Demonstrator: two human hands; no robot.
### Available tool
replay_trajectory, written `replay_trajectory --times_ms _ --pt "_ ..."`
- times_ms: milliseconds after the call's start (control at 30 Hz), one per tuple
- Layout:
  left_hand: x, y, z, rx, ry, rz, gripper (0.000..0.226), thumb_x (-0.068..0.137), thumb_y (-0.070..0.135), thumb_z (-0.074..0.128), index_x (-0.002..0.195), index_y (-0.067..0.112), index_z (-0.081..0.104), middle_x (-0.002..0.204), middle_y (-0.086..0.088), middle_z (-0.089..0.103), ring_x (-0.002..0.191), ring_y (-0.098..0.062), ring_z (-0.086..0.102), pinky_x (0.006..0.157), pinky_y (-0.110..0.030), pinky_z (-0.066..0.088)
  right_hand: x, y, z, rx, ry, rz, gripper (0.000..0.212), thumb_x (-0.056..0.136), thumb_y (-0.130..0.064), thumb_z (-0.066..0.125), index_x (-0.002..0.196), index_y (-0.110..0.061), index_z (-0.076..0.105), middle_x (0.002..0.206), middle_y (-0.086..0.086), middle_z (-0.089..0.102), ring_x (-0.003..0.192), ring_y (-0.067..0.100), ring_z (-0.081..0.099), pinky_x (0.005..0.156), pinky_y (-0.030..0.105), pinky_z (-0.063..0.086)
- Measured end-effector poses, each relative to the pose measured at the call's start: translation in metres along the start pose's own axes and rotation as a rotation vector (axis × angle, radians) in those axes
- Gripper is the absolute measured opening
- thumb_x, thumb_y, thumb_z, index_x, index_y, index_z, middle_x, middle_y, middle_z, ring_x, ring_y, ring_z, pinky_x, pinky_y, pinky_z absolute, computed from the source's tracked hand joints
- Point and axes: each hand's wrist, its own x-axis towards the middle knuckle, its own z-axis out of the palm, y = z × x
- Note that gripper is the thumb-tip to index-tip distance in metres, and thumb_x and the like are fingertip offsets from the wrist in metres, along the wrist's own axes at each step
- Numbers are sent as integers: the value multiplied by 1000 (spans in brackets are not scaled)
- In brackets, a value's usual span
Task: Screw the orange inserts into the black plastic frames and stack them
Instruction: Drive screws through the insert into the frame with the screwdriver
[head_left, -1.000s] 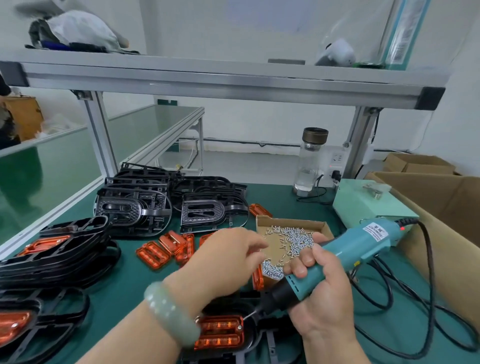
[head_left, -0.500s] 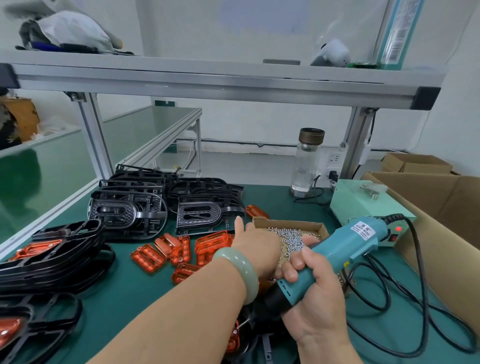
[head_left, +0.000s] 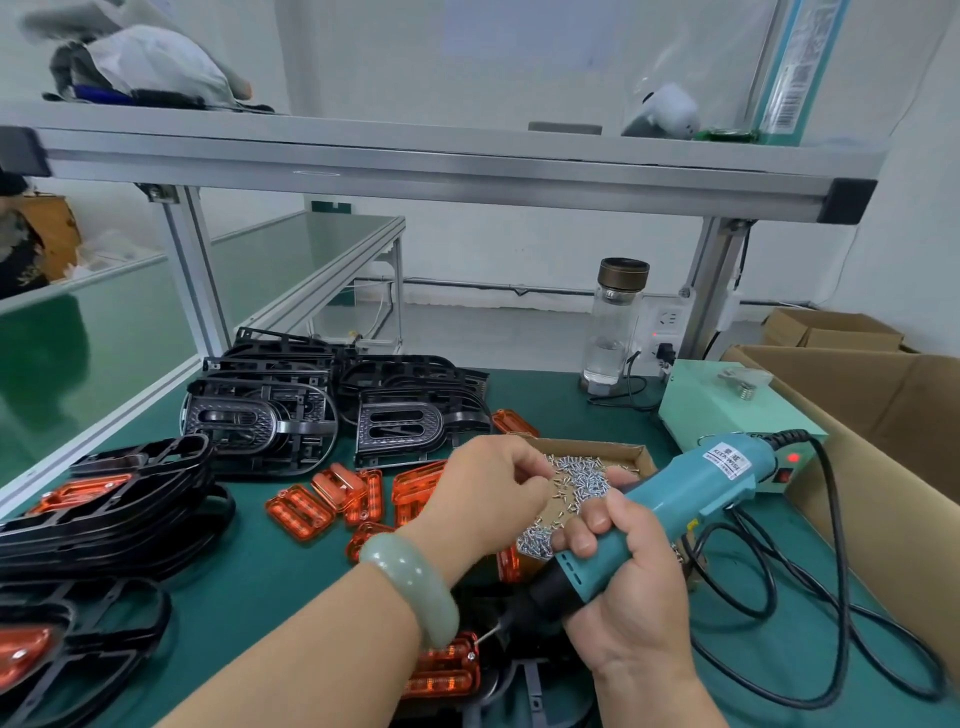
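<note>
Far left on the green table (head_left: 270, 571): a stack of black frames (head_left: 104, 509), orange showing in the top one, left end cut off by the picture edge. Below it, in the bottom-left corner, a single frame (head_left: 78, 639) with orange in it, only partly in view.

Further back, two piles of bare frames (head_left: 260, 410) side by side, lower layers hidden under the top pieces, count impossible to tell. In front of those, loose orange inserts (head_left: 332, 499) lying flat, a few overlapping, some covered by the left wrist.

Left hand (head_left: 488, 493), pale green bangle (head_left: 415, 587) on the wrist, reaching over the near edge of a shallow cardboard tray (head_left: 597, 452) of small silver screws (head_left: 576, 478). Fingers curled together and downward, tips hidden behind the knuckles, so cannot tell whether pinching a screw.

Right hand (head_left: 634, 597) wrapped round the teal electric screwdriver (head_left: 675, 499), fingers clamped on its barrel. Bit slanting down-left to a corner of the orange insert (head_left: 447, 670) seated in the black frame (head_left: 530, 686) at the bottom edge. Most of that frame hidden beneath both forearms and cut off below.

Behind: a clear bottle (head_left: 615, 322), a pale green power box (head_left: 727, 410) with a red light, black cable (head_left: 841, 571) looping across the table. Far right, a brown carton (head_left: 883, 415), contents out of sight.
</note>
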Motion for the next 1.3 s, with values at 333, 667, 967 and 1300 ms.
replay_trajectory --times_ms 333,667,967,1300 --pt "-70 -38 -38 -467 207 -170 20 85 25 60 71 29 72 62 4 66 53 -4 58 49 -14 44 -1 3 0 37 -9 -27 14 72 -15 58 85 -21 59 57 -5 44 42 8 41 49 19 46" --pt "-99 -48 -28 -893 261 -298 27 81 -4 63 76 19 76 65 -11 68 60 -16 63 50 -18 50 1 2 2 127 1 -46 13 77 -18 57 89 -24 55 60 -8 45 45 5 44 53 20 48" --pt "-102 -43 -28 -975 177 -326 15 63 13 71 77 15 75 73 -17 71 60 -19 68 47 -19 51 2 -2 2 210 48 -41 18 75 -23 62 91 -23 53 63 -11 47 48 3 47 56 21 50" --pt "-104 -36 -30 -1230 -90 -490 12 65 19 66 65 11 75 67 -13 64 46 -11 55 37 -15 43 3 -3 6 274 53 -30 13 79 -25 62 90 -23 56 67 -11 45 49 2 47 58 19 50"
